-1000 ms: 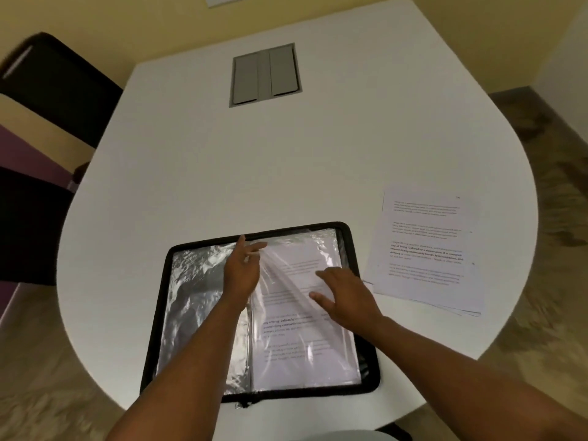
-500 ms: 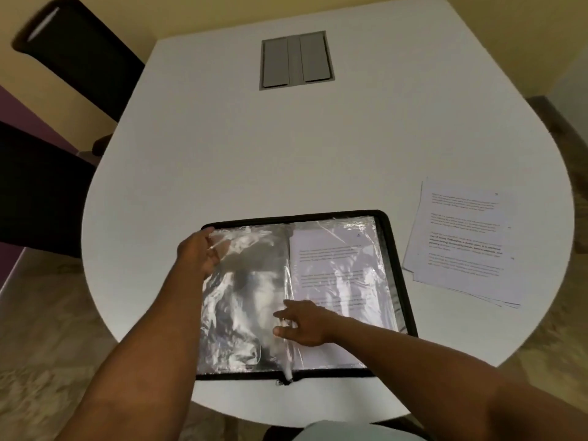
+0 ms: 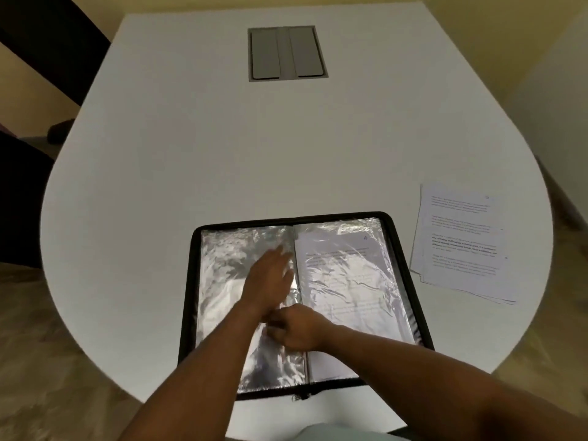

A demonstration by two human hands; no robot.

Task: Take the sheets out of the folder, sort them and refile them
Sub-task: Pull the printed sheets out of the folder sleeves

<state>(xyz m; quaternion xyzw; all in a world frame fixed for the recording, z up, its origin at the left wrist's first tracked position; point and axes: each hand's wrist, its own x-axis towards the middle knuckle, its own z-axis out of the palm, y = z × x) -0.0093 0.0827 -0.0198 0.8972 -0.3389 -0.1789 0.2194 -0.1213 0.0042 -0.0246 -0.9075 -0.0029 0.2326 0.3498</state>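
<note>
Table (image 3: 191,154): plain white, with a grey panel (image 3: 287,53) inset near its far edge. Folder (image 3: 394,227): black border; clear sleeves (image 3: 222,281) show silvery, crinkled glare. Sheet in the right sleeve (image 3: 346,275): white, faint grey print. Loose sheets (image 3: 461,243) near the table's right edge: white, black text lines, some bold.

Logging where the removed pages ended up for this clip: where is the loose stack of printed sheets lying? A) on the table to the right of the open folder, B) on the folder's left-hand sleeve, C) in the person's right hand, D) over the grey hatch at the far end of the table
A: the loose stack of printed sheets lies flat on the white table, clear of the right edge of the open folder, with neither hand touching it.
</note>
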